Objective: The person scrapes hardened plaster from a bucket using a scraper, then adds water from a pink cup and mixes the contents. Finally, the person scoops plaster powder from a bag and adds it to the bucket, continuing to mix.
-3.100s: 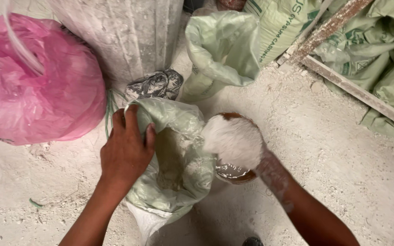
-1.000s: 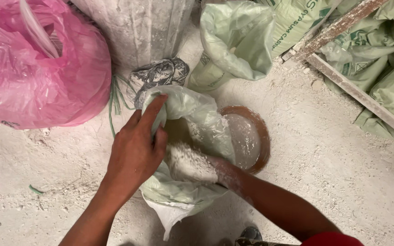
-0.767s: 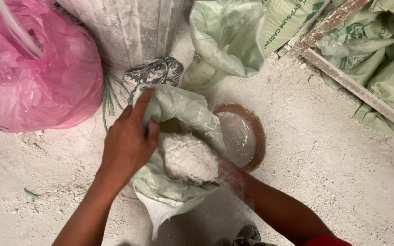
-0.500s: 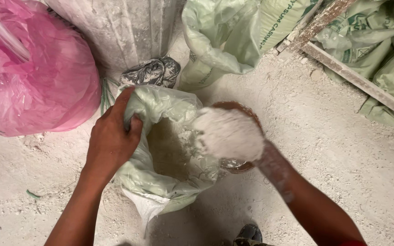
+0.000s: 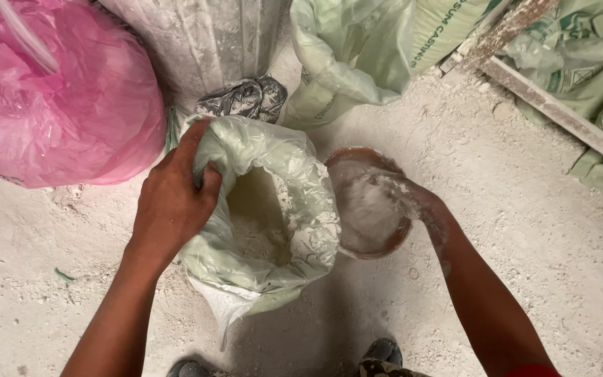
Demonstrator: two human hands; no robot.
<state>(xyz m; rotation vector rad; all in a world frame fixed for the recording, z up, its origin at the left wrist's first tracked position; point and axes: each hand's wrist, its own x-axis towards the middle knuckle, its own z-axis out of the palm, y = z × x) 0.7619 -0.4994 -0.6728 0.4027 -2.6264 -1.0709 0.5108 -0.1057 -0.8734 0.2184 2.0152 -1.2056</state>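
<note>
My left hand (image 5: 172, 199) grips the left rim of an open pale green plastic sack (image 5: 294, 209) that holds white powder. My right hand (image 5: 399, 195), coated in white powder, is down inside a round brown bowl (image 5: 371, 244) that sits on the floor just right of the sack. The bowl has white powder in it. The fingers of my right hand are blurred and partly hidden by powder, so whether they grip anything cannot be made out.
A big pink plastic bag (image 5: 50, 98) stands at the left, a dusty white sack (image 5: 204, 42) behind, and green sacks (image 5: 357, 49) at the back and right. A wooden plank (image 5: 560, 115) lies at the right. The floor is covered in white powder. My shoes (image 5: 385, 352) show at the bottom.
My right hand lifted a heap of white powder out of the sack, carried it right and lowered it into the bowl. My left hand kept its hold on the sack's rim.
</note>
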